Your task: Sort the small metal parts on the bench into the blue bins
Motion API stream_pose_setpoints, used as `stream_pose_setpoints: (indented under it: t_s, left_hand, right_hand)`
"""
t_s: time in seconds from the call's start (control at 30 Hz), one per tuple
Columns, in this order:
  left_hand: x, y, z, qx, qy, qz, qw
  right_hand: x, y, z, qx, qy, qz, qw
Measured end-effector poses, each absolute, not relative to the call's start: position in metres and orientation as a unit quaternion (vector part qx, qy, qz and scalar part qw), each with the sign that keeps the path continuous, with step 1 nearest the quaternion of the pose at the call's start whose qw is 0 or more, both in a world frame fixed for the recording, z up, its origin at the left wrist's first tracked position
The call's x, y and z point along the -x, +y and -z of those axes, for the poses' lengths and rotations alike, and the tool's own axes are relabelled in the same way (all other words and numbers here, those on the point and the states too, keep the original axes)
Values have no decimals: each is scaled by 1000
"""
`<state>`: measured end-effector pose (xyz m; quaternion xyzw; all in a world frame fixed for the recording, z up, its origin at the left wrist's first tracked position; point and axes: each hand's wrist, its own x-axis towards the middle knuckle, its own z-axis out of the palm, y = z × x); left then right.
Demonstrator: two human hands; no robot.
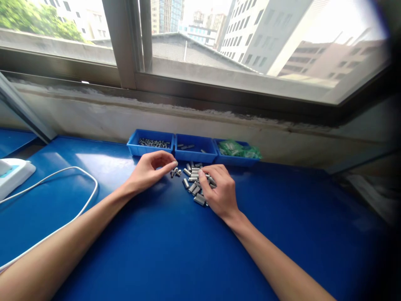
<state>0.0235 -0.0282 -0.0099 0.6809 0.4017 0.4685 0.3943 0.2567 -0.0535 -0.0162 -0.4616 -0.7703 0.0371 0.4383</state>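
My left hand (153, 169) has its thumb and forefinger pinched together beside a small group of screws (176, 172) on the blue tabletop. What sits between those fingertips, if anything, is too small to make out. To the right lies a loose pile of short grey metal hex standoffs (194, 189). My right hand (219, 188) reaches over the right side of this pile, fingers curled and thumb against them, hiding some of the pieces. Whatever the right fingertips grip is hidden.
Behind the hands stand three joined blue bins: one with many screws (153, 143), a middle bin (196, 156) with a few standoffs, and one with green plastic bags (234, 147). A white cable (94, 179) and power strip (19, 173) lie left. A window frame (219, 94) rises behind.
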Motion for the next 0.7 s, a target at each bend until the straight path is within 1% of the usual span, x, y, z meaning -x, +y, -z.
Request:
stream_pose_setpoints:
  t_s: [0.03,0.1,0.17,0.23,0.33,0.47,0.53,0.63,0.7]
  left_hand:
    - [-25,-28,8,-631,398,-485,457]
    - [-27,-27,5,-553,377,-501,550]
    - [-29,-27,3,-504,362,-506,600]
    - [-29,-26,1,-469,360,-512,623]
    - [-29,-22,-1,-430,379,-545,612]
    - [-26,-15,-4,-353,413,-641,543]
    - [-25,-13,-4,-330,411,-671,522]
    - [-26,-15,-1,-363,408,-670,503]
    - [-26,-18,1,-452,429,-627,468]
  right_hand:
    - [-257,-53,16,460,-769,-43,442]
    - [-257,-52,16,456,-769,-54,445]
    - [-257,-52,15,450,-771,-65,445]
    - [-257,-52,15,446,-773,-72,446]
    - [-258,-52,15,441,-776,-71,446]
    - [-258,-52,16,432,-781,-79,445]
    - [-258,-52,17,428,-783,-90,443]
    - [-257,-52,17,421,-786,-87,444]
    - [-257,-52,16,419,-786,-81,447]
